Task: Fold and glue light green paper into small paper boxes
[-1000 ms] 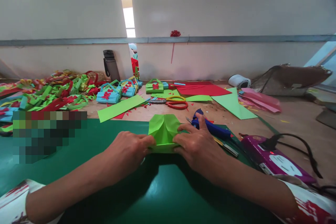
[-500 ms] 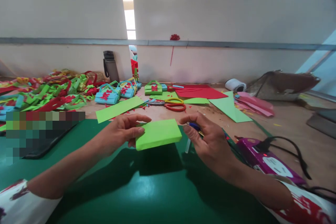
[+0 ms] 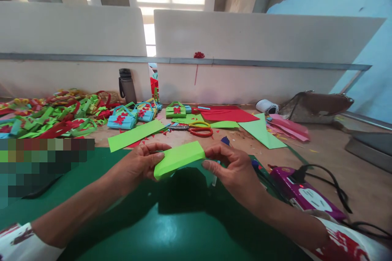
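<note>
A bright green folded-paper box [image 3: 180, 156] is held up over the dark green mat [image 3: 190, 232], tilted with its right end higher. My left hand [image 3: 147, 159] pinches its left end, thumb on top and the other fingers partly hidden behind. At the opposite end, the thumb and index finger of my right hand [image 3: 234, 167] touch the box's right corner, the index at the edge and the thumb just below. Under and behind the right hand are a blue object [image 3: 225, 140] and a short translucent stick [image 3: 214, 180], both partly hidden.
Beyond the mat lie scissors [image 3: 200, 129], a green paper strip [image 3: 134, 135] and red sheets [image 3: 228, 113]. Small paper handbags [image 3: 121, 120] stand near a bottle [image 3: 127, 85]. Colourful paper pieces [image 3: 52, 116] heap up leftward. A purple power strip [image 3: 306, 193] with cables lies right.
My right fingers have moved in from beside the box to touch its right end. The box has tipped, its left end lower. The camera view has tilted upward slightly.
</note>
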Demonstrator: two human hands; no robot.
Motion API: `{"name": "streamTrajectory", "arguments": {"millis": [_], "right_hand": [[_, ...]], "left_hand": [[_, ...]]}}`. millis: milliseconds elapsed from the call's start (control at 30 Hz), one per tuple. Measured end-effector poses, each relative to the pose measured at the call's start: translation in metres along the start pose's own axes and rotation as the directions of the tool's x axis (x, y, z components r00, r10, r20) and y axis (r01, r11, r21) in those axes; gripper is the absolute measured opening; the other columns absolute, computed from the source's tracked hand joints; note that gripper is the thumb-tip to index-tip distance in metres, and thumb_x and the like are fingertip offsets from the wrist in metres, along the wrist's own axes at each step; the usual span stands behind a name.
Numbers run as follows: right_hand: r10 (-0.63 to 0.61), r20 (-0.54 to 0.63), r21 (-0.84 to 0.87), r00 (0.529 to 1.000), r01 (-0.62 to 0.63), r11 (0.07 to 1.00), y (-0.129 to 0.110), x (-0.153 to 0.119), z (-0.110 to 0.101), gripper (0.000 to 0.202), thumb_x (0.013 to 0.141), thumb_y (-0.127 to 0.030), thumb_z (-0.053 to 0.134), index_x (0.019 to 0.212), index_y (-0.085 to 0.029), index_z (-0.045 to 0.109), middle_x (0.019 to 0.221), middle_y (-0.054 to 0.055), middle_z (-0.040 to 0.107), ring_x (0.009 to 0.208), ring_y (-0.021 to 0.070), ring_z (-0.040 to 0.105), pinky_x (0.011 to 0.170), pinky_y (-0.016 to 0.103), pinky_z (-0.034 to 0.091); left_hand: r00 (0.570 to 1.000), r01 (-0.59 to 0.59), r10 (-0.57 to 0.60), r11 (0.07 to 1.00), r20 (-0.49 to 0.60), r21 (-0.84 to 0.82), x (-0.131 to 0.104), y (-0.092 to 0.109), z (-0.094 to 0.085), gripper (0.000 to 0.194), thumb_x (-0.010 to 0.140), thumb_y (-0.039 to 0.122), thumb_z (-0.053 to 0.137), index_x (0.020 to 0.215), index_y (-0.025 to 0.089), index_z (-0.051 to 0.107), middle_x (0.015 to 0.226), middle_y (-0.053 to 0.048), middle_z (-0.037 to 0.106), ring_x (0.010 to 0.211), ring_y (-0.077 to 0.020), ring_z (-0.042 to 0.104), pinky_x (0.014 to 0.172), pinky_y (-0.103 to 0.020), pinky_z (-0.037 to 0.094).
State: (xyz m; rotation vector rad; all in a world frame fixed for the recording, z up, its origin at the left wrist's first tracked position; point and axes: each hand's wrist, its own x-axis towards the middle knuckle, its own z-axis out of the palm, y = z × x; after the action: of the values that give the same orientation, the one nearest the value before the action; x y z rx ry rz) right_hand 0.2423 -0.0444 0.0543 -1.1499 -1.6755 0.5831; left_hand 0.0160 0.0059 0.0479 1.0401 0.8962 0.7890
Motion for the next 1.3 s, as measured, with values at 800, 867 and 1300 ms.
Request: {"name": "streamTrajectory", "arguments": {"millis": [800,867,1300], "right_hand": [[0.296,0.112,0.084,0.948,-0.306,0.948,-0.003,0.008,-0.002,0.025,0.074,-0.040,0.061,0.067,-0.017,0.058,0.061,-0.003,0.052,0.053,0.0089,0.043,0.047,0.021,0.034],[0.296,0.120,0.046,0.948,-0.303,0.952,-0.002,0.010,-0.002,0.024,0.074,-0.038,0.061,0.064,-0.017,0.056,0.059,-0.003,0.050,0.052,0.0087,0.041,0.047,0.021,0.033],[0.291,0.144,0.021,0.946,-0.297,0.955,0.004,0.014,-0.003,0.023,0.071,-0.034,0.060,0.057,-0.018,0.050,0.054,-0.005,0.045,0.050,0.0084,0.038,0.047,0.022,0.031]], "left_hand": [[0.884,-0.364,0.461,0.786,-0.080,0.500,-0.016,0.009,0.015,0.032,0.078,0.035,0.056,0.101,0.014,0.064,0.054,0.005,0.048,0.047,-0.0078,0.040,0.045,-0.019,0.034],[0.872,-0.383,0.486,0.748,-0.054,0.543,-0.018,0.010,0.016,0.032,0.079,0.034,0.054,0.102,0.014,0.064,0.055,0.004,0.048,0.047,-0.0081,0.040,0.045,-0.019,0.034],[0.762,-0.520,0.631,0.464,0.144,0.717,-0.019,0.002,0.009,0.038,0.088,0.022,0.039,0.123,0.018,0.052,0.083,-0.003,0.061,0.058,-0.0100,0.049,0.055,-0.021,0.043]]}}
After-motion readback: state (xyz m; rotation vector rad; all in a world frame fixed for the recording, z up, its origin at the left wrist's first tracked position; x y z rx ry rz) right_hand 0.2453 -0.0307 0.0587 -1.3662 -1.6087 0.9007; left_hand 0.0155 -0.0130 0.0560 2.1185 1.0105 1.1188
